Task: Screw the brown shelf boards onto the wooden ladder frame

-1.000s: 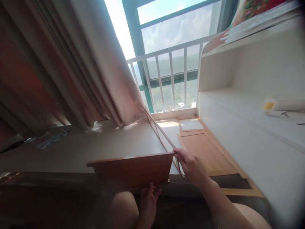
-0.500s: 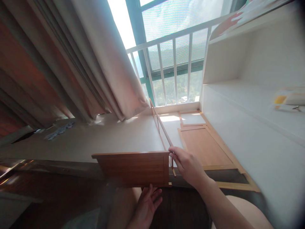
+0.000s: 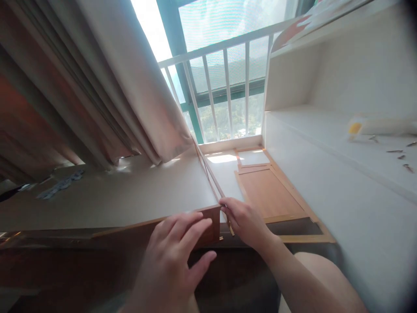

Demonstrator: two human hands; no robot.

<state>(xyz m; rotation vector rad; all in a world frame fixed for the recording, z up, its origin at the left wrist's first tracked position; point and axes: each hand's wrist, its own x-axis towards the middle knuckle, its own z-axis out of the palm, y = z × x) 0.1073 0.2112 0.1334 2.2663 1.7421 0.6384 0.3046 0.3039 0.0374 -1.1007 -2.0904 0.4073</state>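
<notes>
Directly ahead: wooden panel [image 3: 215,224], long axis set left to right.
Right corner is pinched by right hand [image 3: 246,224]; left hand [image 3: 172,256] is held spread over the face.

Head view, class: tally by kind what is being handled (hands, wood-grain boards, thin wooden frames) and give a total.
hands: 2 (left hand, right hand)
wood-grain board: 1
thin wooden frame: 1
Total: 4

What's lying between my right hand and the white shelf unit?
A flat brown board lies between the right hand, which pinches a thin wooden frame, and the white shelf unit; the head view shows it.
</notes>
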